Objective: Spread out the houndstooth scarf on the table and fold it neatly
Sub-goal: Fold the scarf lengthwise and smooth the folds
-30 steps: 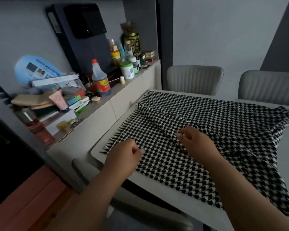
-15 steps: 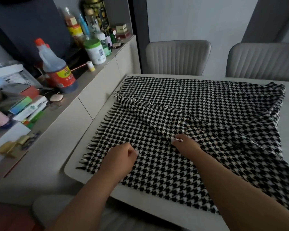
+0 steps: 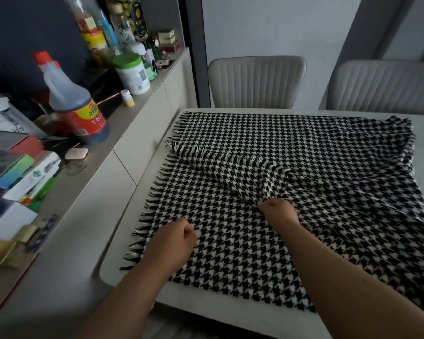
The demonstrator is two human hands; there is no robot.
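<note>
Hands both grip the black-and-white houndstooth woven scarf point(image 3: 304, 167): left hand point(image 3: 175, 241) pinching flat cloth, right hand point(image 3: 278, 212) grasping the fringed flap; uneven pulling risks skewing the fold.

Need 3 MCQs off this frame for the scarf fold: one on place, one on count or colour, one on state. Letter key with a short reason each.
1. Where does the fringed flap lie?
A. Folded diagonally across the houndstooth scarf
B. Hanging off the table's near edge
C. Draped over a chair

2. How many chairs stand behind the table?
A. One
B. Two
C. Four

3. What is the right hand doing?
A. Resting flat on bare table
B. Lifted clear of the cloth
C. Gripping a bunch of the scarf

Key:
1 A: the flap's fringe runs slantwise over the lower layer, from near the scarf's left edge toward the right hand.
2 B: the left chair and the right chair show past the far edge.
3 C: its fingers are curled into gathered cloth; the left hand sits fisted on the near part of the scarf.
</note>
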